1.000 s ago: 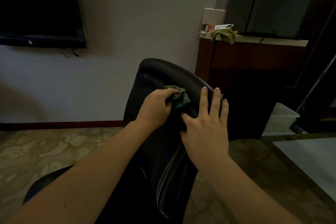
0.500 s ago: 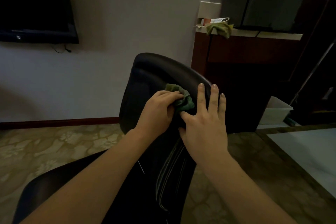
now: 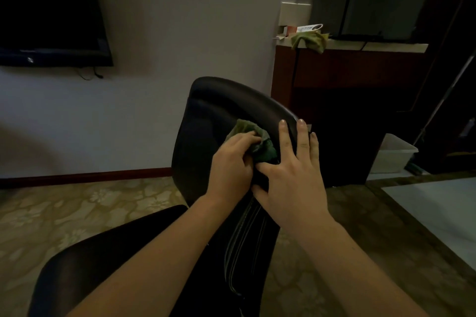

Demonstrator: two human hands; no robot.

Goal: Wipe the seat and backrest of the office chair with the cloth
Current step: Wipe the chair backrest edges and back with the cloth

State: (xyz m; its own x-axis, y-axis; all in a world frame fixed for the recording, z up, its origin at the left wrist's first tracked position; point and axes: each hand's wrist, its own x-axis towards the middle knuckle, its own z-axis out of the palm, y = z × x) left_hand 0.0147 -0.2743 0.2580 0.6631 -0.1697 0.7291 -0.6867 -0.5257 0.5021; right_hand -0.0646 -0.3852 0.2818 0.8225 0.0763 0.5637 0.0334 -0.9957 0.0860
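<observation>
Softly crumpled cloth on glossy backrest

**Two bare hands and bare forearms, seen from the wearer's own head**

The bare left hand and its uncovered left forearm lie toward 7 o'clock in the view, the bare right hand and uncovered right forearm toward 5 o'clock. Both arms are unclothed right down to the picture's lower edge and look broader toward it. The short, rounded fingernails on the right hand, at its 12 o'clock end, are plain with a faint gloss. Knuckle creases and tendon lines mark the back of that hand. Dim light hides finer detail.
</observation>
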